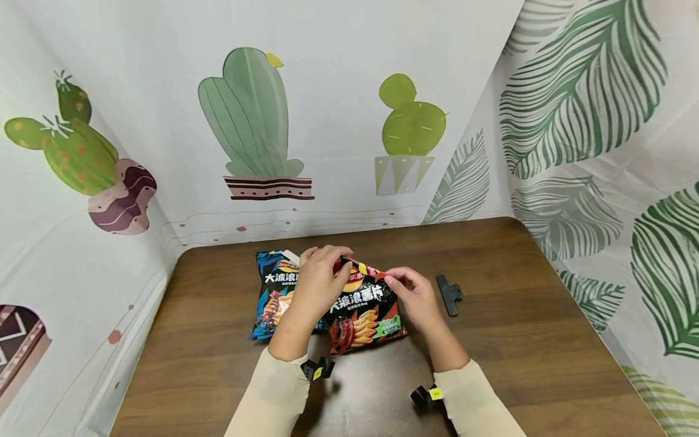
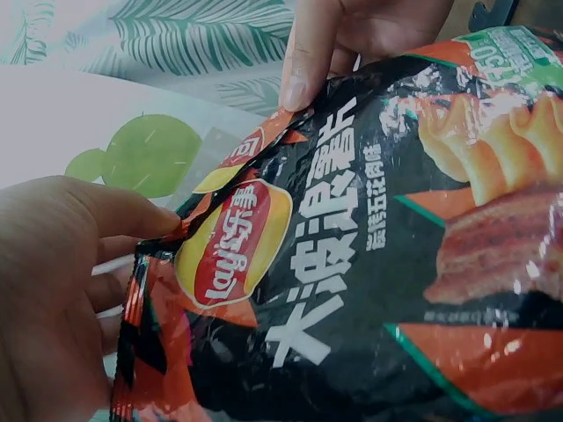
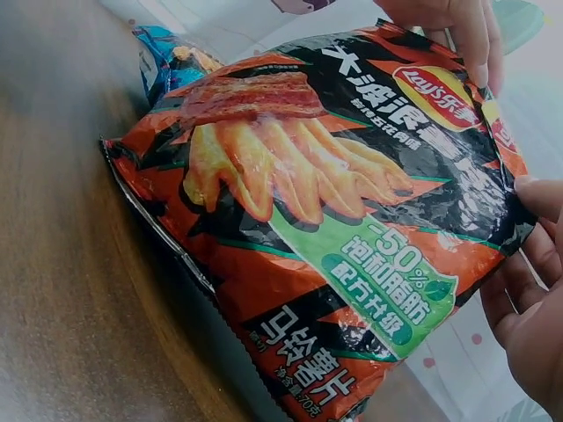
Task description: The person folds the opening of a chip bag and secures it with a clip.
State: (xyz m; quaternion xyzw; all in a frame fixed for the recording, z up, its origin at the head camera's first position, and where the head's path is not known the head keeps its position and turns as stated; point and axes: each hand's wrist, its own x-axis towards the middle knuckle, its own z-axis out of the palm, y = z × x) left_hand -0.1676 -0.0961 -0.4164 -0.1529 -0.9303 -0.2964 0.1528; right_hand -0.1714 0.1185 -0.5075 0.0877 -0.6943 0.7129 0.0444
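A black and red bag of potato chips (image 1: pixel 363 309) is tilted up off the table, its lower edge toward me. My left hand (image 1: pixel 322 279) pinches its top edge at the left corner. At the right end of that edge, my right hand (image 1: pixel 417 297) pinches the bag between thumb and fingers. In the left wrist view the top edge looks folded over between the left thumb (image 2: pixel 145 215) and the right hand (image 2: pixel 352 44). Behind my left forearm lies a blue and black bag of chips (image 1: pixel 267 309), partly covered.
To the right of my right hand, a black clip (image 1: pixel 450 295) lies on the brown wooden table (image 1: pixel 519 315). A white cloth with printed cacti (image 1: pixel 338 109) hangs behind the table's back edge. Leaf-printed cloth (image 1: pixel 579 121) hangs on the right.
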